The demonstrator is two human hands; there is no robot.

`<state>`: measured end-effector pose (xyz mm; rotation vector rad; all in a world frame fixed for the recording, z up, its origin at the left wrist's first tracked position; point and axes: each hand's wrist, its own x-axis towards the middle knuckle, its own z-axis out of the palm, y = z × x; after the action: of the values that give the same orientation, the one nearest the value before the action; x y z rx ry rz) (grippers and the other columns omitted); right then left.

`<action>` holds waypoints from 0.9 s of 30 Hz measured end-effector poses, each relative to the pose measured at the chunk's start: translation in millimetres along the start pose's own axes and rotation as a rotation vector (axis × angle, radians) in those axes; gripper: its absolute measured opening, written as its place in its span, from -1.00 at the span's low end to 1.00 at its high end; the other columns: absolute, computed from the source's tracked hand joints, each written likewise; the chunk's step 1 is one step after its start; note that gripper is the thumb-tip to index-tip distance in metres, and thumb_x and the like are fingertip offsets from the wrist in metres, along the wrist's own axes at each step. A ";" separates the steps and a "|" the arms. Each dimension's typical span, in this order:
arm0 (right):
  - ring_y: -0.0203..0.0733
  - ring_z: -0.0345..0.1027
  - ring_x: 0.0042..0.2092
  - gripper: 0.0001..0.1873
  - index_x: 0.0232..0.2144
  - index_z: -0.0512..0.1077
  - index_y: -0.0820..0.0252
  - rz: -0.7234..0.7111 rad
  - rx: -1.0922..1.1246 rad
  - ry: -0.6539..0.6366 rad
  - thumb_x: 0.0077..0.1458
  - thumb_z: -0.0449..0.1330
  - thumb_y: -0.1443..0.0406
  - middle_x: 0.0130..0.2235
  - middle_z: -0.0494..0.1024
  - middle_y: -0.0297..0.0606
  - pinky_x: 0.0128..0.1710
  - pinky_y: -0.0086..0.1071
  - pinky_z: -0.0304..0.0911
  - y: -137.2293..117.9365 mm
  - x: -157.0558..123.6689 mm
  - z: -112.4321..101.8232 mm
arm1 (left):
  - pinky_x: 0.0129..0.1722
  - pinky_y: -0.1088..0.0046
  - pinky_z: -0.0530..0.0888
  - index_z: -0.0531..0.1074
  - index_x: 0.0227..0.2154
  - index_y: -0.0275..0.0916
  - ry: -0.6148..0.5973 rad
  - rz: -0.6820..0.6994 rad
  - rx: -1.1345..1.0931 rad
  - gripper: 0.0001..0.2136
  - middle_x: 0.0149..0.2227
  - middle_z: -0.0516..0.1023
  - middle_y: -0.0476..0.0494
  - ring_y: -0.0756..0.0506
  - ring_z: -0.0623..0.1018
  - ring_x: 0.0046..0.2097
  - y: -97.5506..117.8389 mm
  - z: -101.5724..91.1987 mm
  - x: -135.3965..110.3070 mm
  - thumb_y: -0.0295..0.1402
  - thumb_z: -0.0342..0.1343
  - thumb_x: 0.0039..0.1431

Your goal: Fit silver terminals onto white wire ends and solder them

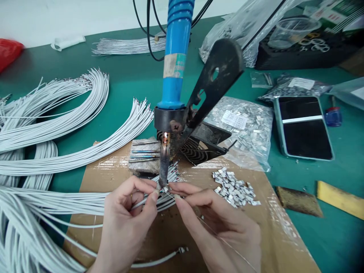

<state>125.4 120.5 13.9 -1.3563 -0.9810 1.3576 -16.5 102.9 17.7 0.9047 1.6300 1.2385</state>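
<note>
A blue-handled soldering iron [178, 41] points down in a black stand [216, 76], its tip between my hands. My left hand [125, 220] is closed in a pinch on a white cable [138, 203], whose end lies at the tip. There, a small shiny metal piece [165, 189] shows between my fingertips; whether it is joined to the cable I cannot tell. My right hand [224, 220] pinches a thin solder wire [234, 250] that runs from the tip back under the palm. Below, a finished-looking cable end [182, 250] with a metal terminal lies on the cardboard [159, 235].
Bundles of white cables [57, 125] cover the left side. A pile of small metal terminals [236, 187] lies right of my hands, with a bag of them [244, 129] behind. A phone [305, 127], a brown sponge [298, 201] and a yellow sponge [341, 199] are farther right.
</note>
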 end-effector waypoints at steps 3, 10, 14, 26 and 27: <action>-0.27 0.69 -0.19 -0.81 -0.55 0.56 0.07 -0.024 -0.006 -0.026 0.09 0.39 0.31 -0.19 0.76 -0.32 -0.18 -0.67 0.50 3.5 1.3 -2.5 | -0.40 0.79 0.50 0.54 -0.47 -0.23 -0.026 0.011 0.012 -0.86 -0.32 0.68 0.00 0.08 0.67 -0.38 -4.4 -3.8 0.9 -0.54 0.28 0.18; -0.27 0.69 -0.14 -0.83 -0.49 0.57 0.04 -0.124 -0.056 -0.047 0.13 0.38 0.34 -0.17 0.76 -0.37 -0.13 -0.65 0.51 8.4 2.4 -8.3 | -0.36 0.81 0.49 0.55 -0.46 -0.22 -0.028 -0.028 -0.049 -0.86 -0.31 0.68 0.02 0.10 0.67 -0.36 -8.6 -4.8 0.2 -0.53 0.30 0.20; -0.18 0.69 -0.15 -0.82 -0.50 0.55 0.06 -0.157 -0.129 -0.033 0.14 0.36 0.33 -0.17 0.77 -0.29 -0.15 -0.52 0.55 11.2 1.5 -7.9 | -0.41 0.83 0.47 0.56 -0.48 -0.23 -0.002 -0.037 -0.084 -0.86 -0.34 0.66 0.03 0.11 0.65 -0.40 -8.0 -2.3 1.7 -0.53 0.31 0.17; -0.16 0.70 -0.13 -0.83 -0.48 0.55 0.06 -0.170 -0.091 -0.070 0.15 0.35 0.35 -0.12 0.77 -0.29 -0.10 -0.47 0.58 9.7 3.1 -4.9 | -0.31 0.77 0.51 0.56 -0.46 -0.20 -0.008 -0.036 -0.088 -0.85 -0.31 0.68 0.04 0.10 0.66 -0.36 -9.5 -2.2 2.1 -0.50 0.31 0.21; -0.16 0.70 -0.13 -0.83 -0.48 0.55 0.06 -0.171 -0.091 -0.069 0.15 0.34 0.35 -0.12 0.76 -0.29 -0.08 -0.47 0.57 9.7 3.4 -4.7 | -0.31 0.77 0.51 0.56 -0.46 -0.20 -0.009 -0.039 -0.085 -0.85 -0.30 0.68 0.03 0.10 0.65 -0.36 -9.5 -2.2 2.5 -0.50 0.31 0.21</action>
<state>129.5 121.2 3.3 -1.2675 -1.1903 1.2504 -19.9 102.1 8.2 0.8213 1.5684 1.2653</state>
